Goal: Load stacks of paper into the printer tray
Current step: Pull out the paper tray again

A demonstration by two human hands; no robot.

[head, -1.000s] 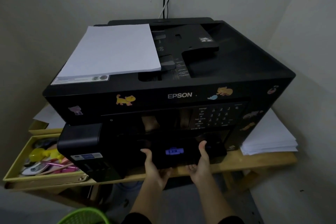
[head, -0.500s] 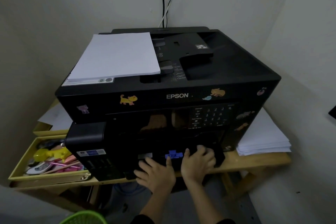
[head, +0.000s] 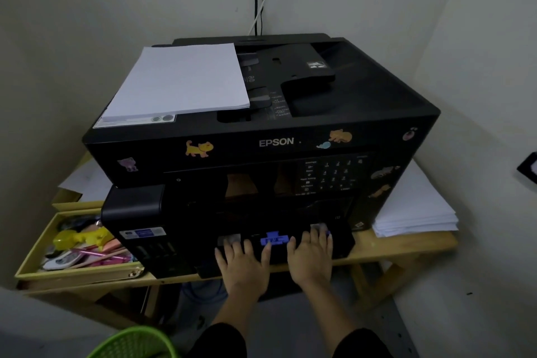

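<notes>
Printer tray (head: pixel 344 245) is where it all meets: the fingers (head: pixel 249 250) of the left hand (head: pixel 244 266) and those of the right hand (head: pixel 312 257) lie straight and flat on its dark front, grasping nothing, palms down as if pressing. A blue tab (head: pixel 274 239) shows between the two hands. The tray sits low in the black printer (head: pixel 261 142), right at the front edge of the wooden desk (head: pixel 406 248); I can't tell from here whether any sheets are inside it. One stack of paper (head: pixel 180 81) lies on the printer's top, toward its left rear corner, and a thicker pile (head: pixel 415 212) rests at the right end of the desk, just beside the machine. A yellow box of stationery (head: pixel 32 261) fills the left end, and a green basket (head: pixel 130 343) stands on the floor. To my eye the tray is being seated or freed. If one hand presses harder than the other, it could skew and bind. A hard shove might jolt the printer enough to slide the top stack off, and a stray finger could knock the blue tab out of place.
</notes>
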